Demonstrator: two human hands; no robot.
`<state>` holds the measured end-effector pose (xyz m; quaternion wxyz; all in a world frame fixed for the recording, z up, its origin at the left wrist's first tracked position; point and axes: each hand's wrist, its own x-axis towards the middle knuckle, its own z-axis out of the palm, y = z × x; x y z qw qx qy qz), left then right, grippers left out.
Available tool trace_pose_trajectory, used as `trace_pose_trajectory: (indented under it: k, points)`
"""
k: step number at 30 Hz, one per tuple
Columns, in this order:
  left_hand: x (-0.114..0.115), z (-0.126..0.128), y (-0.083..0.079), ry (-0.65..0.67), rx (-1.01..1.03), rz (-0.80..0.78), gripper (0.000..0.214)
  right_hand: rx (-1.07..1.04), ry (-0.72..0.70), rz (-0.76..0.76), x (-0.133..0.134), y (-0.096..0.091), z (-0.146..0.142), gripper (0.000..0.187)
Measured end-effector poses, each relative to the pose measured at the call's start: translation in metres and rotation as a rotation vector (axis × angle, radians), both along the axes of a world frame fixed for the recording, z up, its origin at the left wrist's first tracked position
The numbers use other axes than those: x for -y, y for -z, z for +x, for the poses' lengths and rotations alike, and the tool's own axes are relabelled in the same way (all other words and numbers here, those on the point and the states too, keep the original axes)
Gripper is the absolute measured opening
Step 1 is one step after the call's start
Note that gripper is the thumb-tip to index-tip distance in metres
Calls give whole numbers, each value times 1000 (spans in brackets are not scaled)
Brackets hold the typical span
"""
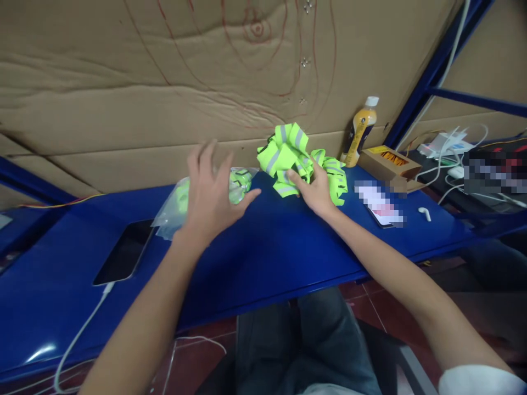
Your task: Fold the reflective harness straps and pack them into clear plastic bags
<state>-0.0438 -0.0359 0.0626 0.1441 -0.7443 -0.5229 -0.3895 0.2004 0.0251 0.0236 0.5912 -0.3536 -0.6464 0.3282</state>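
Observation:
My right hand [315, 189] is closed around a bundle of neon-yellow reflective straps [284, 153] with silver-grey stripes, lifted just over the blue table. Beside it, on the right, lies a second heap of the same straps [338, 178], partly behind my fingers. My left hand [209, 197] hangs with its fingers spread and holds nothing. Behind and below it lies a clear plastic bag [168, 211] with more neon-yellow material inside. My hand hides much of this bag, and I cannot tell whether it touches it.
A blue table [263, 247] runs along a cardboard wall. At left lies a phone [125, 252] on a white cable. To the right are a juice bottle [361, 131], an open cardboard box [391, 164], another phone [379, 203], a white earbud [424, 214] and tangled cables.

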Motion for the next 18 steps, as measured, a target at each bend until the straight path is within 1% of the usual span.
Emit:
trace_pose_trajectory:
  k: [1, 2, 3, 4, 6, 7, 8, 9, 10, 11, 12, 13, 15, 16, 17, 18]
  points:
    - [3, 8, -2, 53, 114, -21, 67, 63, 28, 87, 4, 0, -1, 66]
    - [6, 16, -2, 111, 254, -86, 58, 124, 49, 170, 8, -1, -3, 66]
    - [8, 23, -2, 182, 409, -195, 58, 187, 56, 239, 12, -1, -4, 65]
    - [10, 31, 0, 266, 566, -329, 61, 254, 46, 298, 16, -1, -5, 63]
    - [10, 41, 4, 440, 852, -570, 71, 378, -21, 416, 24, -3, -5, 60]
    - [9, 44, 6, 510, 964, -638, 72, 419, -66, 475, 26, -4, -4, 60]
    - [7, 45, 8, 563, 1052, -662, 71, 441, -115, 525, 29, -6, -4, 60]
    - [5, 45, 10, 597, 1119, -648, 67, 448, -164, 554, 32, -8, -4, 61]
    - [3, 45, 11, 617, 1164, -619, 64, 437, -201, 553, 34, -10, -4, 62]
    - [0, 44, 11, 626, 1195, -592, 62, 408, -211, 516, 36, -12, -5, 62]
    - [-2, 43, 12, 627, 1219, -573, 61, 367, -191, 453, 38, -14, -6, 60]
    - [-3, 42, 12, 623, 1238, -562, 61, 315, -140, 380, 40, -15, -7, 57]
    - [-4, 43, 12, 603, 1257, -557, 60, 183, 28, 268, 41, -17, -9, 51]
    - [-4, 44, 12, 595, 1254, -561, 58, 124, 107, 246, 40, -17, -9, 50]
    - [-4, 45, 14, 587, 1252, -560, 57, 89, 149, 243, 38, -18, -10, 52]
    - [-4, 46, 16, 583, 1252, -556, 55, 78, 147, 247, 36, -19, -9, 57]
